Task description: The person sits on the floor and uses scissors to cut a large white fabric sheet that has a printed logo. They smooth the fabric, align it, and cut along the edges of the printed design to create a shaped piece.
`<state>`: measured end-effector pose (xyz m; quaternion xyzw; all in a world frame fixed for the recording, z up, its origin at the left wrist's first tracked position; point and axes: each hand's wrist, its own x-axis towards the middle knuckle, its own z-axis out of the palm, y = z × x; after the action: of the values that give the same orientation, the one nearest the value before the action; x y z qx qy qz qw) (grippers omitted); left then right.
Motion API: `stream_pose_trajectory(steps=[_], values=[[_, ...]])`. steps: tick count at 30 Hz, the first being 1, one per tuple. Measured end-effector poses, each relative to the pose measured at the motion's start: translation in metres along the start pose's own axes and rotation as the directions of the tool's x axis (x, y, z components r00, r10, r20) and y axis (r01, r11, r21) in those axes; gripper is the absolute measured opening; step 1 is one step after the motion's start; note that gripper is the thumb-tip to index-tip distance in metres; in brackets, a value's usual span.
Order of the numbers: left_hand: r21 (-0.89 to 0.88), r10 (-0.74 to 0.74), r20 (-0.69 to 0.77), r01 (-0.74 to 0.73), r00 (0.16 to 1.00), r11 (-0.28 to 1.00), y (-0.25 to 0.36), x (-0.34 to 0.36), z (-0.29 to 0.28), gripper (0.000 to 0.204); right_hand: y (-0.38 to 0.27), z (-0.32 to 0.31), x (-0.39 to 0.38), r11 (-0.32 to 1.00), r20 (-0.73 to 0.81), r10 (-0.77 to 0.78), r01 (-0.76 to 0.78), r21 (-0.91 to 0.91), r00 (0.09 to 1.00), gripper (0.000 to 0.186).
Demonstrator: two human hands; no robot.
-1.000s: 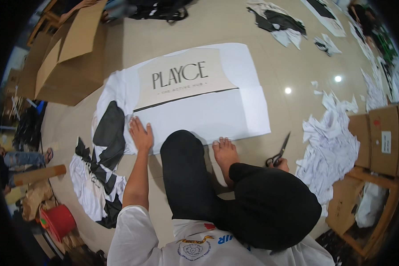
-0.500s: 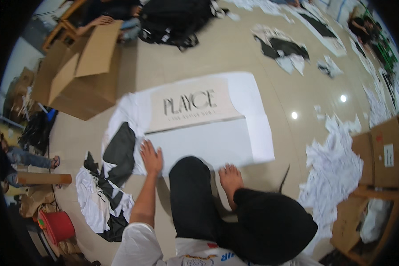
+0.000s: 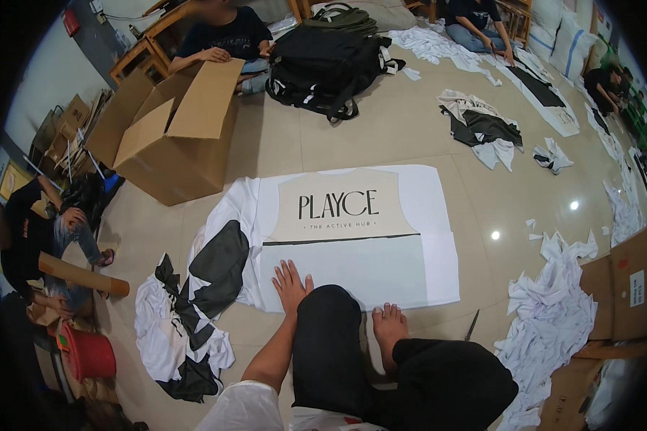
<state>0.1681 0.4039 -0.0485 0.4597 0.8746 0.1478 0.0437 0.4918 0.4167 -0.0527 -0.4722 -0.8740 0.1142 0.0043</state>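
Note:
My left hand lies flat with its fingers spread on the lower left of a printed fabric panel. This panel is spread on the floor, cream with black lettering above a dark line, pale grey below, with white margins. My left knee and bare right foot rest at its near edge. My right hand is out of the picture. Left of my hand, dark grey fabric pieces overlap bunched white cloth at the sheet's left side.
A slim dark pointed tool lies right of my foot. White scraps are heaped farther right beside cardboard boxes. An open carton and a black bag stand ahead. People sit around; one at left is near a cardboard tube.
The view has tilted up, bringing more of the people and far room into sight. My left hand has shifted rightward onto the grey part of the fabric panel.

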Motion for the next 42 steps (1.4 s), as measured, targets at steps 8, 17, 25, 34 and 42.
stream_pose_trajectory(steps=[8,17,25,34,42], values=[[0.031,-0.015,0.001,0.015,1.0,0.999,-0.009,-0.003,0.0,0.084,-0.008,-0.01,0.0,0.998,0.029,0.001,-0.003,0.069,1.0,0.031],[0.02,0.002,-0.041,-0.001,0.999,1.0,-0.012,-0.002,0.01,0.084,-0.005,-0.009,-0.001,0.999,0.056,-0.013,0.01,0.049,0.998,0.037],[0.028,0.016,-0.039,-0.015,0.999,0.999,-0.007,0.002,0.015,0.083,-0.004,-0.009,-0.003,0.999,-0.065,0.0,0.002,0.033,0.998,0.031],[0.068,-0.024,0.011,0.023,1.0,0.997,-0.004,0.001,0.017,0.081,0.003,0.001,-0.001,0.997,-0.04,-0.005,0.008,0.073,0.999,0.032],[0.091,0.002,-0.005,-0.001,1.0,0.996,-0.002,0.005,0.015,0.079,0.0,-0.009,0.001,0.999,0.029,-0.002,0.0,0.04,1.0,0.032]])
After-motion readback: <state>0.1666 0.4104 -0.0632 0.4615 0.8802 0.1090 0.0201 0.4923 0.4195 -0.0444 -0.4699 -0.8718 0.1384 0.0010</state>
